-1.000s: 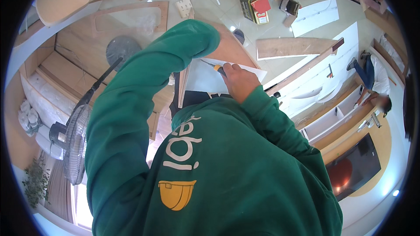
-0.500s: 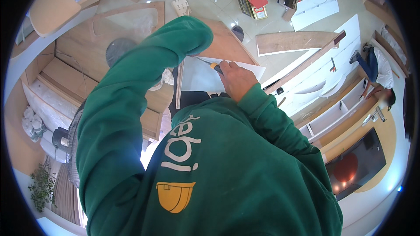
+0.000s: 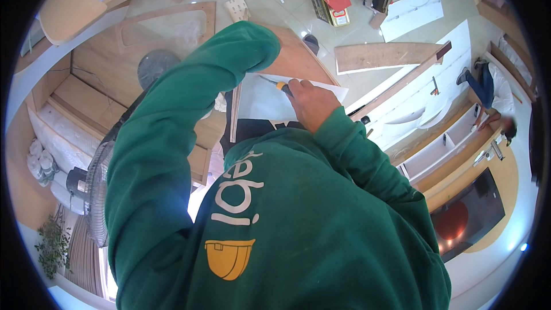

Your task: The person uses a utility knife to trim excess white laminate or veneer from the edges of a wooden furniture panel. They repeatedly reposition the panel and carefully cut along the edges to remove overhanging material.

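My right hand (image 3: 311, 103) grips a yellow-and-black handled tool (image 3: 282, 86), its slim metal tip lying over a white panel (image 3: 264, 103). That panel rests against a tan wooden board (image 3: 307, 60). A narrow upright strip (image 3: 233, 116) runs along the panel's left side, just below the cuff of my left arm. The green sleeve (image 3: 224, 51) covers my left hand, so its fingers and whatever they touch are hidden.
A standing fan (image 3: 94, 192) is at left, beside wooden furniture (image 3: 86, 86). Loose boards (image 3: 384, 57) and tins (image 3: 330, 8) lie on the tiled floor. At right another person (image 3: 491, 95) works low by a white-and-wood cabinet (image 3: 439, 149), near a wall screen (image 3: 468, 212).
Since a second ago, both my arms and the tool have shifted slightly left in the picture, along with much of the surroundings. My right hand keeps its grip on the tool.
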The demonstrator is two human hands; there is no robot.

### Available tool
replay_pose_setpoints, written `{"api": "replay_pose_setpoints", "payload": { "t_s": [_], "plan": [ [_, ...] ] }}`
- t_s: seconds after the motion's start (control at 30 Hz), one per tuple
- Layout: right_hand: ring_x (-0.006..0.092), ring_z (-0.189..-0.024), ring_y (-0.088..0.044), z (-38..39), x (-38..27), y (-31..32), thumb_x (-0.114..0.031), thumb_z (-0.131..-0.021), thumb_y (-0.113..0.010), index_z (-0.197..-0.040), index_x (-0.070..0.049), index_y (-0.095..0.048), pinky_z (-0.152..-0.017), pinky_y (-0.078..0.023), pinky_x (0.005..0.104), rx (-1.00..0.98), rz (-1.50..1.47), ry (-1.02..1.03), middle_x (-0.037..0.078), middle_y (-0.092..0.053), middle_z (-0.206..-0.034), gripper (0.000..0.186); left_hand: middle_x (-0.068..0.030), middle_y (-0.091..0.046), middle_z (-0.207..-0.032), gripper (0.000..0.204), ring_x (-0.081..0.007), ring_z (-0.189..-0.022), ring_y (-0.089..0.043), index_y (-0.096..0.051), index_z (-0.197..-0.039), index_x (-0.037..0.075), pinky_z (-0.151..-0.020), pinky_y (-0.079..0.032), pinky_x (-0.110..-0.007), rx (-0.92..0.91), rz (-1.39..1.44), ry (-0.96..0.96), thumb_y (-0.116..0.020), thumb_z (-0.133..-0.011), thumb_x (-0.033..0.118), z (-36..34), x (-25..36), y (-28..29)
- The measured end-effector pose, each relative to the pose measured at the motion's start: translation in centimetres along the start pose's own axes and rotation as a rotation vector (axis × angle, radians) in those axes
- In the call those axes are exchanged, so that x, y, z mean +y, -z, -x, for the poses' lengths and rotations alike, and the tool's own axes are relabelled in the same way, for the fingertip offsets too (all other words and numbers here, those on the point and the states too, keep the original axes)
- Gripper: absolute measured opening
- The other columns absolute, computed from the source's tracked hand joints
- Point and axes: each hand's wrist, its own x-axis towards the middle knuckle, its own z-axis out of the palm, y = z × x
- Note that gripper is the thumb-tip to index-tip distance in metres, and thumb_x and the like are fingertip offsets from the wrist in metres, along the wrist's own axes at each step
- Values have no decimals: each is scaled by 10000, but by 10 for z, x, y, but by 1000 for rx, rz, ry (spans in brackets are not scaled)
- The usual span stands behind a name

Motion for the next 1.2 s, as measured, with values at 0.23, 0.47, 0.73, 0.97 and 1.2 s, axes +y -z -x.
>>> {"api": "replay_pose_setpoints", "payload": {
  "t_s": [0.23,0.47,0.73,0.97,1.2],
  "plan": [
    [344,-777,-639,-2,-6,5,-140,-911,-518,-1048,-18,-508,-680,-514,436,-13,-35,-15,175,-607,-877,184,-72,-673,-738,83,-226,-687,-643,-705,-739,101,-583,-476,-372,0,-13,-19,-729,-667,67,-6,2,0],
    [328,-839,-666,-6,-21,23,-34,-795,-607,-1040,-5,-509,-705,-544,387,-141,134,-52,200,-628,-918,265,-66,-667,-705,63,-219,-657,-637,-702,-710,100,-558,-466,-368,-17,-43,-31,-725,-663,64,-9,6,-1],
    [317,-816,-681,-10,-36,27,-56,-790,-625,-1058,2,-515,-678,-560,378,-210,231,-98,192,-643,-908,295,-58,-660,-668,48,-211,-622,-630,-698,-677,98,-530,-454,-364,-38,-79,-50,-720,-659,60,-5,5,-7],
    [293,-787,-683,-12,-34,24,-62,-798,-619,-1021,-4,-522,-649,-557,363,-149,175,-119,168,-641,-870,250,-52,-654,-636,46,-204,-592,-624,-694,-648,97,-505,-444,-360,-79,-121,-97,-716,-656,57,-14,-1,-13],
    [298,-774,-673,-8,-28,23,-55,-812,-597,-1021,-16,-521,-652,-547,369,-131,110,-112,166,-633,-873,226,-45,-648,-603,57,-197,-561,-618,-691,-619,96,-480,-434,-356,-161,-211,-165,-711,-652,53,-14,-5,-17]
  ]
}}
